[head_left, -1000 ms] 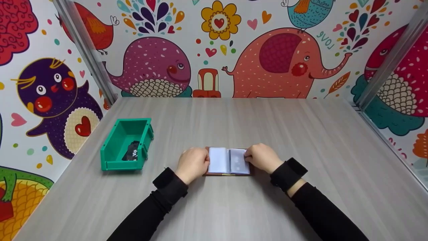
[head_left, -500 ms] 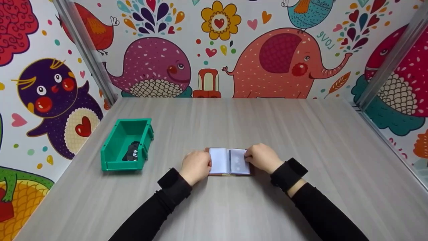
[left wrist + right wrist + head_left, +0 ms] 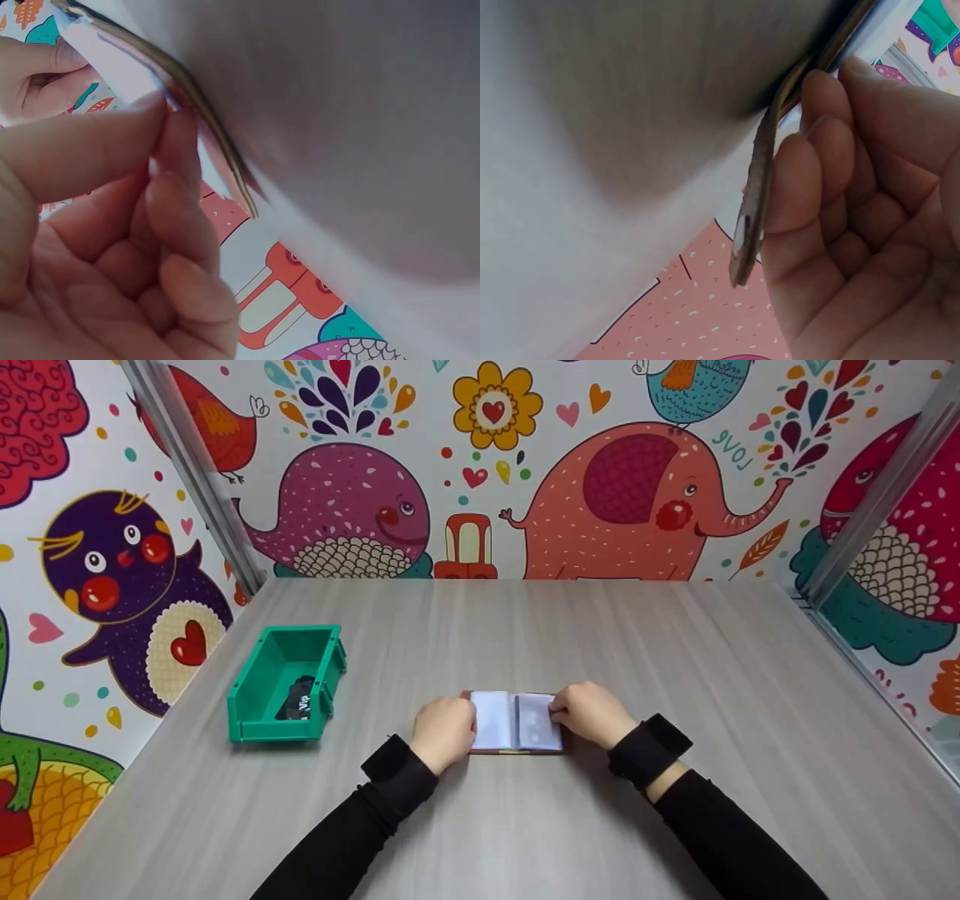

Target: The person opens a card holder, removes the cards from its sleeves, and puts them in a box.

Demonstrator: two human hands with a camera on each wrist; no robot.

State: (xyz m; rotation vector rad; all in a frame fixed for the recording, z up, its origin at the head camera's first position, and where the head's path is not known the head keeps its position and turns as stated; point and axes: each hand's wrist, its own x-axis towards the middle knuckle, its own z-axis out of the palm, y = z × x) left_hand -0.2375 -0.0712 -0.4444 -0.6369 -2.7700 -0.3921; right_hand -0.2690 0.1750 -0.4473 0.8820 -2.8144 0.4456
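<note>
A card holder [image 3: 491, 721] lies spread on the table, with a brown cover and clear plastic sleeves on both halves. At its left edge my left hand [image 3: 444, 733] has curled fingers. In the left wrist view, thumb and forefinger of the left hand [image 3: 127, 202] pinch at the edge of the sleeves, inside the cover. My right hand [image 3: 594, 712] pinches the outer edge of the right-hand sleeves. The right wrist view shows the cover's edge [image 3: 759, 187] beside the curled fingers of the right hand [image 3: 862, 187]. The exact sleeves between the fingertips are partly hidden.
To the left stands a green bin [image 3: 244, 731] holding black pieces [image 3: 297, 701], with white lettering on one. The wood-grain table [image 3: 600, 630] meets cartoon-printed walls [image 3: 465, 480] at the back and sides. Black bands [image 3: 651, 750] sit on both wrists.
My left hand has shifted a little to the right and down along the card holder's left edge. The right hand has stayed at the right-hand sleeves.
</note>
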